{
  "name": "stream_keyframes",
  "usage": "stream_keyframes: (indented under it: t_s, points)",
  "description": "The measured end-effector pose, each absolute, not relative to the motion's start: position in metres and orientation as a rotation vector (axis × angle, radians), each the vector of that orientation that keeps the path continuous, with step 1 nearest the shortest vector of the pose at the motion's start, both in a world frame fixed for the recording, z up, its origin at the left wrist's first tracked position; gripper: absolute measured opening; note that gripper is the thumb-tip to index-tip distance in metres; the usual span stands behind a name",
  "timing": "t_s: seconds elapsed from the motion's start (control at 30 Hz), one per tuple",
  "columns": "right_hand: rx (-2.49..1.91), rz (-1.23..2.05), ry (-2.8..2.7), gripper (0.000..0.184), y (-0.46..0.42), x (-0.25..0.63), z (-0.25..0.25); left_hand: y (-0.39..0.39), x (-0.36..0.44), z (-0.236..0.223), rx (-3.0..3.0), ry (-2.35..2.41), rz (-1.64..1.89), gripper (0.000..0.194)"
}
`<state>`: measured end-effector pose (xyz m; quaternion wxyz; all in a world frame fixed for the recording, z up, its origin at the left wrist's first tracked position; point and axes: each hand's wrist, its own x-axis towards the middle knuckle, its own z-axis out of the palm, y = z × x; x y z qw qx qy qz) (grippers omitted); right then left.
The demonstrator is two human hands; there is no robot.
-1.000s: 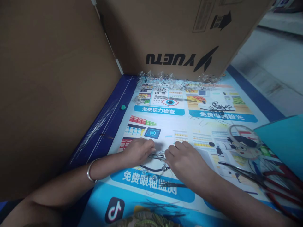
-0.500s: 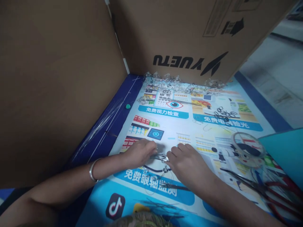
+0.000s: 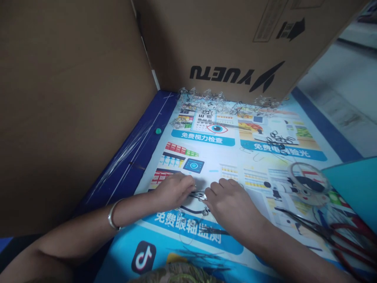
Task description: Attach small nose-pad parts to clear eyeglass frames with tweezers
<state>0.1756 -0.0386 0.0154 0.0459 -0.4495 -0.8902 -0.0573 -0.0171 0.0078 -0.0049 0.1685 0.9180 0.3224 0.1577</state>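
Observation:
My left hand (image 3: 172,191) is closed, gripping thin dark wire whose end sticks out toward the right. Facing it, my right hand (image 3: 229,202) is closed on a small wire piece (image 3: 200,196) with a shiny clear part. Between the hands the two pieces meet; the exact join is too small to make out. Just below, small clear bead-like bits (image 3: 205,212) hang or lie on fine wire. Several dark wire lengths (image 3: 203,257) lie on the printed sheet nearer my body.
Clear beaded wire pieces (image 3: 218,103) pile along the cardboard box (image 3: 229,35). Dark wire rings (image 3: 279,139) lie at back right. A clear round roll (image 3: 309,179) and red-handled scissors (image 3: 326,232) rest at right. Loose pale strands (image 3: 123,159) lie on the blue edge.
My right hand has shifted slightly left, toward my left hand. My left hand stays nearly in place, still gripping the wire.

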Motion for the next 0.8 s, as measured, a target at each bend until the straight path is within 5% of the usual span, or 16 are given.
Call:
stream_keyframes:
  t_s: [0.8]
  points:
    - [-1.434,-0.168,-2.742,0.013,-0.0484,0.1706,0.0177,0.0053,-0.0167,-0.0055,2.539,0.960,0.431,0.018]
